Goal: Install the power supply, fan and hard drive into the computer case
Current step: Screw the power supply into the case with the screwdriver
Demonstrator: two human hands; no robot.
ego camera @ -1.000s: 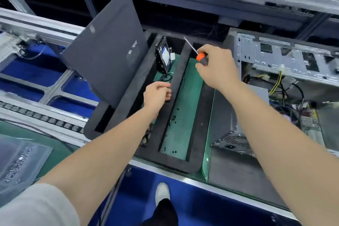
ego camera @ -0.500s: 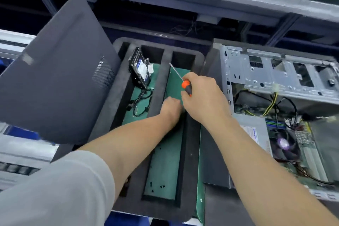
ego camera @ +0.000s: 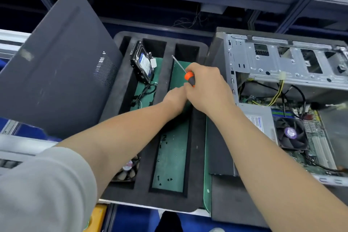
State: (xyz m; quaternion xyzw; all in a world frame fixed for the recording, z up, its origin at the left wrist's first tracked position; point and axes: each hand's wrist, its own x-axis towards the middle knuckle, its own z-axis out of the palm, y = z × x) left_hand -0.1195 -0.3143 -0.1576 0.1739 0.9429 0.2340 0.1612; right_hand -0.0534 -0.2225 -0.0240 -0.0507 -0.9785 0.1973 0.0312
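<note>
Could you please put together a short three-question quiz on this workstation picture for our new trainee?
1. True or false: the hard drive stands on edge in the foam tray, outside the computer case.
2. The right hand holds: A) pliers B) a screwdriver C) a cable.
3. Fill in: the left hand reaches into the tray's ____ compartment, the one with loose screws.
Key: 1 true; 2 B; 3 rightmost.
</note>
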